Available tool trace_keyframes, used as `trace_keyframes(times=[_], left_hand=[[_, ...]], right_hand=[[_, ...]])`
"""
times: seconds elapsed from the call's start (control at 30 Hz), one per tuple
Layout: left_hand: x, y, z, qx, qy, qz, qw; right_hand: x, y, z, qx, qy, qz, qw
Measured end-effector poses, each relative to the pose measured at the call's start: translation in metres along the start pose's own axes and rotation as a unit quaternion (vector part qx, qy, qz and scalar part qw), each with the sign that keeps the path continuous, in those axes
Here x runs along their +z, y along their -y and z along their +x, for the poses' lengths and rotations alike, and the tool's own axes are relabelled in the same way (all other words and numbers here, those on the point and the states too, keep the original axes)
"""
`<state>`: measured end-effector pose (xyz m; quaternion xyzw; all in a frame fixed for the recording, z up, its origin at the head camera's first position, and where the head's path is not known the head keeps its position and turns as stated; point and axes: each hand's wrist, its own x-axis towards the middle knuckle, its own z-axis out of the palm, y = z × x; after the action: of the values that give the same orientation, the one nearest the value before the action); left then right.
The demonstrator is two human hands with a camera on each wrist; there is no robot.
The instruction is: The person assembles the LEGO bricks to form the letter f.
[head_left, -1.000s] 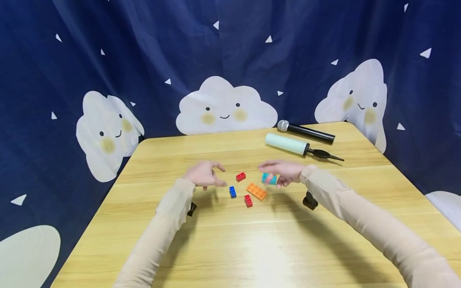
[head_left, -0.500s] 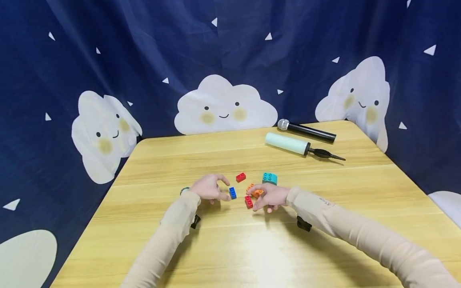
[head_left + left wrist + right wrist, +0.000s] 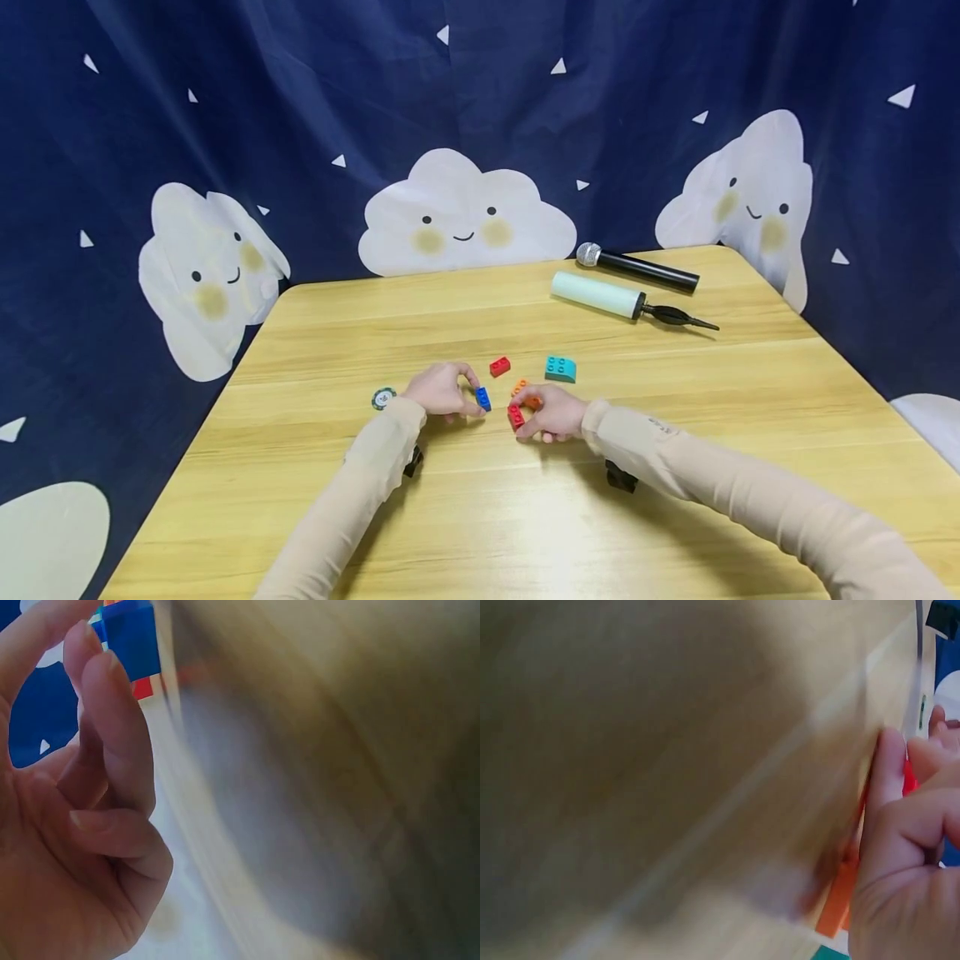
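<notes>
In the head view my left hand (image 3: pixel 444 390) pinches a small blue toy brick (image 3: pixel 483 399) between thumb and index finger. The left wrist view has this blue brick (image 3: pixel 131 639) at the fingertips, the other fingers curled. My right hand (image 3: pixel 553 413) pinches a small red toy brick (image 3: pixel 516 417) by its two ends. It partly covers an orange brick (image 3: pixel 521 387) lying just behind. In the right wrist view the red brick (image 3: pixel 909 778) is mostly hidden by the fingers. Another red brick (image 3: pixel 499 367) and a teal brick (image 3: pixel 560 369) lie farther back.
A round patterned chip (image 3: pixel 384 398) lies left of my left hand. At the back right of the wooden table (image 3: pixel 360 333) are a pale green hand pump (image 3: pixel 597 294) with a black nozzle and a microphone (image 3: pixel 645 270). A dark blue curtain (image 3: pixel 315 100) hangs behind.
My right hand has come from above the teal brick toward me and left, onto the near red brick. My left hand has moved right onto the blue brick, uncovering the chip.
</notes>
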<state>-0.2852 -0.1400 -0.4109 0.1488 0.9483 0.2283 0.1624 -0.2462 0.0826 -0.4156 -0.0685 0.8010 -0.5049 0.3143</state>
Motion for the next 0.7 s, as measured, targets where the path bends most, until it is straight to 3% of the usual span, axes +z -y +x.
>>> trace_keyframes(times=[0.47,0.7], left_hand=[[0.0088,-0.0002,0.0060,-0.001,-0.029,0.013,0.9995],[0.0063,-0.0026,0.0038,0.005,-0.024,0.016,0.9996]], right_hand=[[0.0051,-0.0045,0.0037,-0.009,-0.028,0.012,0.999],[0.0035,-0.0083,-0.0002,-0.022,-0.017,0.022,0.999]])
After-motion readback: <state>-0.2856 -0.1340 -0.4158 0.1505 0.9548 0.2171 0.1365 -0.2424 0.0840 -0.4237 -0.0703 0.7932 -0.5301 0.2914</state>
